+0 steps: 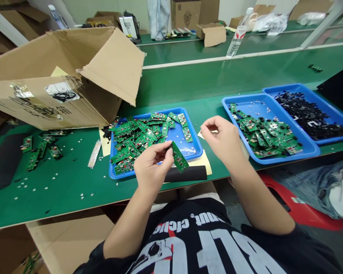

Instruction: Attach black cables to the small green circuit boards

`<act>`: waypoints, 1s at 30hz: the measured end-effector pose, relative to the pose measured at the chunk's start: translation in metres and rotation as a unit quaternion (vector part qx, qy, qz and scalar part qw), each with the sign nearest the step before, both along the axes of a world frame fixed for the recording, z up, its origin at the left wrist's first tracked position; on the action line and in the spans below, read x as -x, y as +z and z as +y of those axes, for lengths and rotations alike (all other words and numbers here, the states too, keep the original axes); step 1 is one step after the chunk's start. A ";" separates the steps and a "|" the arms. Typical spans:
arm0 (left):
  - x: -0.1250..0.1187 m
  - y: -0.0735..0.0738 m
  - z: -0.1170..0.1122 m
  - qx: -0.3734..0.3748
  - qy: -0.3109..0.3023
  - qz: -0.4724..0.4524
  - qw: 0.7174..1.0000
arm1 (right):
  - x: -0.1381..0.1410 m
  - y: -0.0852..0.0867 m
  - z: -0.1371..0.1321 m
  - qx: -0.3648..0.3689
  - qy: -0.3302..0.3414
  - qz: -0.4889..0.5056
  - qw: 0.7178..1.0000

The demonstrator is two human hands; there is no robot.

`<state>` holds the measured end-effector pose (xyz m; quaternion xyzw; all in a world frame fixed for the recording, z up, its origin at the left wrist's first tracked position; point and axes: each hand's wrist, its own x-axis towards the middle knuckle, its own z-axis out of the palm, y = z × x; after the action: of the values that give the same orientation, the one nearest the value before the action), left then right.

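Note:
My left hand (151, 163) is closed on a small green circuit board (179, 156), pinching its upper end over the front edge of a blue tray (194, 146) heaped with several more green boards. My right hand (223, 139) hovers just right of that tray with fingers curled and thumb pinched to fingertip; what it holds, if anything, is too small to make out. A strip of black material (188, 173) lies under the held board at the table's front edge.
A large open cardboard box (74, 72) lies tipped at the left. Loose boards (41, 146) and small white bits dot the green table. At the right stand a blue tray of boards (274, 152) and a blue tray of black parts (326, 110). Another person's knee (326, 186) is at far right.

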<state>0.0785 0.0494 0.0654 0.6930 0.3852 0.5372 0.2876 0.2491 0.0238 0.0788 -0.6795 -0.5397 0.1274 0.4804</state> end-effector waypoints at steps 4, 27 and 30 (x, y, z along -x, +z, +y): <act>-0.004 -0.001 0.002 0.133 -0.051 -0.092 0.986 | 0.009 -0.006 -0.014 0.073 0.199 0.261 0.942; -0.023 -0.050 0.025 -0.010 -0.203 0.321 0.925 | -0.196 -0.060 -0.058 0.091 -0.376 -0.113 0.915; -0.024 -0.052 0.027 -0.026 -0.212 0.330 0.919 | -0.225 -0.065 -0.058 0.124 -0.390 -0.100 0.907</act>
<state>0.1021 0.0763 0.0130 0.9039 0.2877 0.2140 0.2330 0.4743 -0.0344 0.0137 -0.8990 -0.2567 -0.0728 0.3473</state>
